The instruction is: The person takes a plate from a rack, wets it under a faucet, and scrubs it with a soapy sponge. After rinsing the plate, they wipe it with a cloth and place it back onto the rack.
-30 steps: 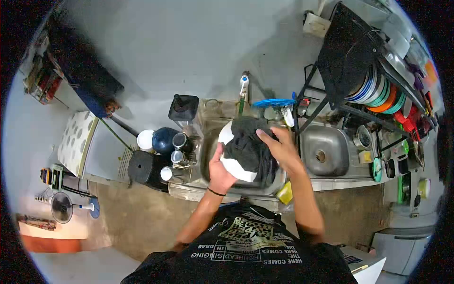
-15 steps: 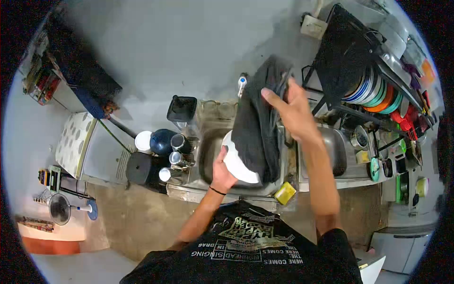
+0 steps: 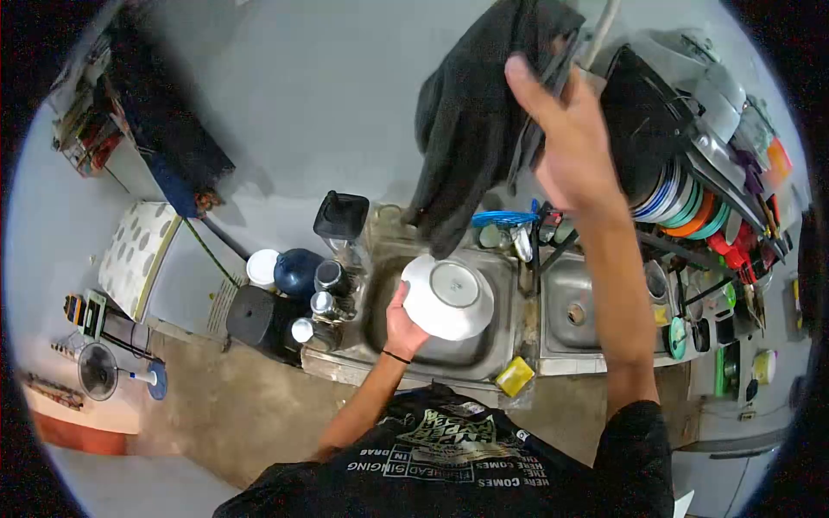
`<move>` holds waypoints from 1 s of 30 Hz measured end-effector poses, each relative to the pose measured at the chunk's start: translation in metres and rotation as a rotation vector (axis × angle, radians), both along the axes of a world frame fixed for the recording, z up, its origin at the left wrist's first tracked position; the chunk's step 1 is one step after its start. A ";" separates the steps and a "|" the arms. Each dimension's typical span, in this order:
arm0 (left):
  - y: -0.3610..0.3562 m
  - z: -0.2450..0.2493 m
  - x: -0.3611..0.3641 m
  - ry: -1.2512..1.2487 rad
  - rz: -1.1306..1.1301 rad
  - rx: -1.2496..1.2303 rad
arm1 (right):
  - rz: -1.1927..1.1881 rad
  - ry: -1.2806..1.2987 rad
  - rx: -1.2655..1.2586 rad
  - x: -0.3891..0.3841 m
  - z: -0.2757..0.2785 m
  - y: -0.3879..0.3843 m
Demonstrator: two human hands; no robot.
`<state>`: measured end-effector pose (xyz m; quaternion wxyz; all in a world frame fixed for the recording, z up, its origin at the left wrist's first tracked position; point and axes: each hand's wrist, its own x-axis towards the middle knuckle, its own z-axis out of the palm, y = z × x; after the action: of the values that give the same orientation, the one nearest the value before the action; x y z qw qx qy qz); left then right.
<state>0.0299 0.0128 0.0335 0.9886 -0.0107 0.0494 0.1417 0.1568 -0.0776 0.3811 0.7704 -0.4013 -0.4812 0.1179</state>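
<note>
Over the left sink basin (image 3: 380, 302), my left hand (image 3: 404, 324) grips a white plate (image 3: 445, 315) by its left rim. The plate's underside, with its round foot ring, faces up toward me. My right hand (image 3: 574, 138) is raised up and to the right, closed on a dark grey cloth (image 3: 475, 112). The cloth hangs down from that hand, its lower end just above the plate's far rim. Some of my right fingers are hidden behind the cloth.
A second basin (image 3: 570, 298) is to the right. A black rack with stacked plates (image 3: 691, 203) stands at the far right. Jars (image 3: 326, 304) and a dark blue round container (image 3: 298, 263) line the left side. A yellow sponge packet (image 3: 515, 376) lies at the front edge.
My right hand has lifted the cloth up and away from the plate, uncovering its underside. The left hand keeps its hold on the plate, nearly in place.
</note>
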 end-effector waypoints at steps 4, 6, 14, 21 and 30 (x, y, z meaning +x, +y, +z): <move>0.009 -0.004 0.006 -0.025 0.053 -0.026 | 0.170 0.156 -0.346 -0.030 -0.053 -0.019; 0.010 0.011 0.002 -0.068 0.089 -0.025 | 0.227 0.068 -0.444 -0.031 -0.086 -0.025; 0.004 0.034 -0.017 -0.065 0.133 0.614 | 0.016 -0.513 -0.987 0.018 -0.200 -0.029; -0.014 0.037 -0.013 0.062 0.236 0.905 | -0.008 -0.459 -0.927 0.001 -0.163 -0.021; -0.014 0.011 -0.020 -0.103 0.164 0.805 | -0.195 -0.998 -0.800 -0.067 -0.192 -0.048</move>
<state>0.0097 -0.0013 0.0450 0.9004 0.3657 -0.0607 0.2276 0.0901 -0.1256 0.1886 0.2521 -0.7058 -0.6618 0.0165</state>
